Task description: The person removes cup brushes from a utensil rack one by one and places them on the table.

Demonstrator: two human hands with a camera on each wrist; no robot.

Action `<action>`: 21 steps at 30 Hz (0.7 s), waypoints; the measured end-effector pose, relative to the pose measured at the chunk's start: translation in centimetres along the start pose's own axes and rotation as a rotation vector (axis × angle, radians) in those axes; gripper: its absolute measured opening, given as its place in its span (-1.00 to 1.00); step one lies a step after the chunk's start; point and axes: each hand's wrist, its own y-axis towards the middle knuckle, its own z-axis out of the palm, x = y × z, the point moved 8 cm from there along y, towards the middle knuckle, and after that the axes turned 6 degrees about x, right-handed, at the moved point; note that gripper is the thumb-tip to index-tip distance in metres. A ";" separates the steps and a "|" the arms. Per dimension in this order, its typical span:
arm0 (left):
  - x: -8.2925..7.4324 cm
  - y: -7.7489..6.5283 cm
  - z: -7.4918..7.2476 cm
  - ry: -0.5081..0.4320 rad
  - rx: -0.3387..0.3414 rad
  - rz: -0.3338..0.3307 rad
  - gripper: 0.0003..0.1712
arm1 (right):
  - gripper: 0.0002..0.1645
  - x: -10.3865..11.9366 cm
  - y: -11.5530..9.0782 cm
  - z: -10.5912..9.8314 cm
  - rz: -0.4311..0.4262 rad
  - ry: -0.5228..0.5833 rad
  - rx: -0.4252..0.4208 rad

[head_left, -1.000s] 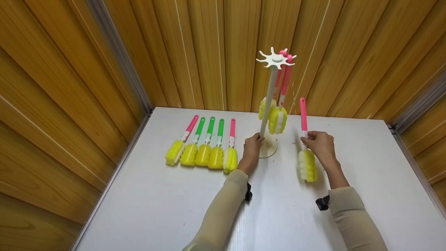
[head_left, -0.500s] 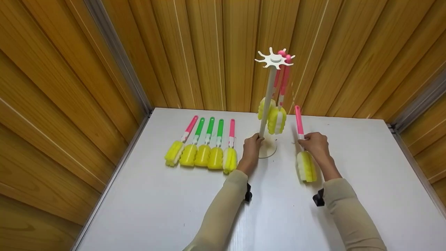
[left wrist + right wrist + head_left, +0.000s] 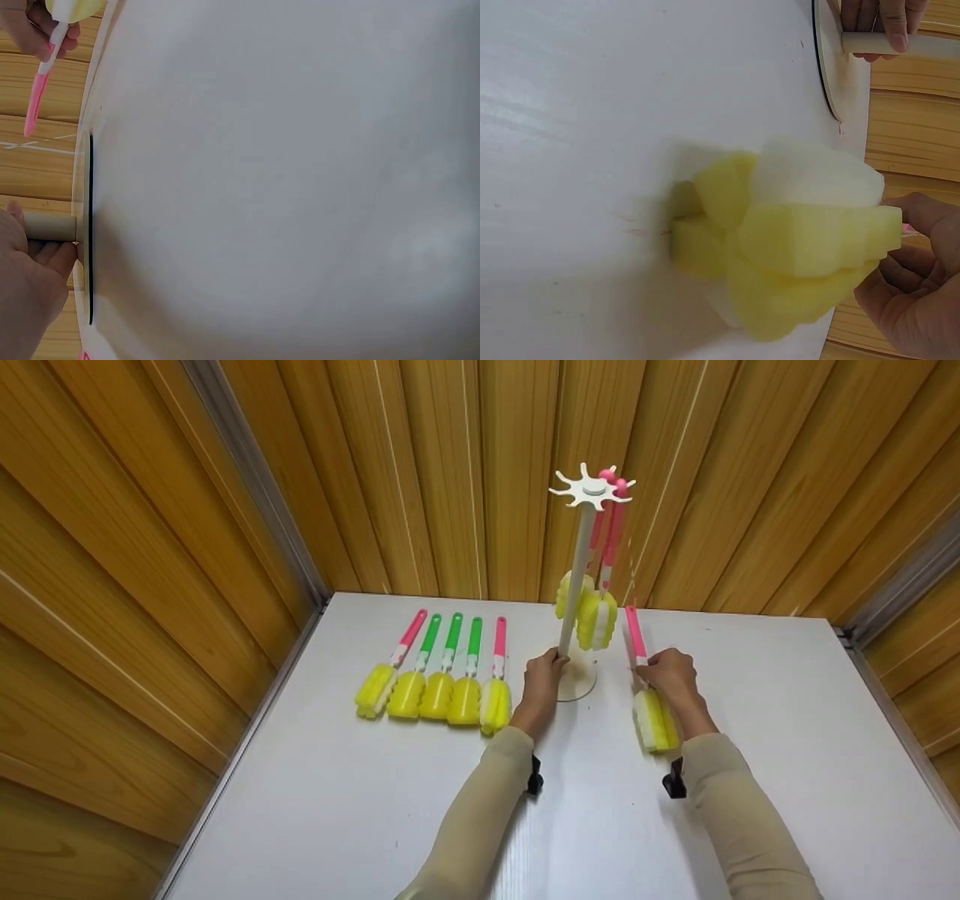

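My left hand (image 3: 541, 682) grips the lower pole of a white rack (image 3: 577, 577) just above its round base (image 3: 88, 285). Near the rack's right side, my right hand (image 3: 670, 679) pinches a sponge bottle brush (image 3: 656, 720) where the handle meets the head. Its pink handle (image 3: 635, 634) leans up and to the left. Below the fingers hangs the yellow and white sponge head, which fills the middle of the right wrist view. Two more pink-handled sponge brushes (image 3: 598, 619) hang from hooks at the back right of the rack's star-shaped top (image 3: 592, 491).
Left of the rack, several sponge brushes lie in a row on the white table (image 3: 315, 810): green-handled ones (image 3: 451, 634) in the middle, a pink-handled one (image 3: 409, 634) at the left end and another (image 3: 500, 645) at the right. Wood-panelled walls (image 3: 450, 472) close in the table's back and sides.
My right hand has moved left with the brush, and the handle's tip has dropped and swung toward the rack. The left hand stays on the pole.
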 end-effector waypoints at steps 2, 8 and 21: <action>0.0 0.0 0.0 0.004 -0.001 0.001 -0.79 | -0.37 -0.2 0.2 0.3 0.027 0.006 0.013; 0.0 0.0 0.0 -0.002 0.000 -0.010 -0.79 | -0.51 -0.4 0.7 0.7 0.031 -0.019 -0.004; -0.1 -0.1 0.1 -0.047 0.017 -0.011 -0.73 | -0.62 0.0 1.2 1.2 0.016 -0.102 -0.029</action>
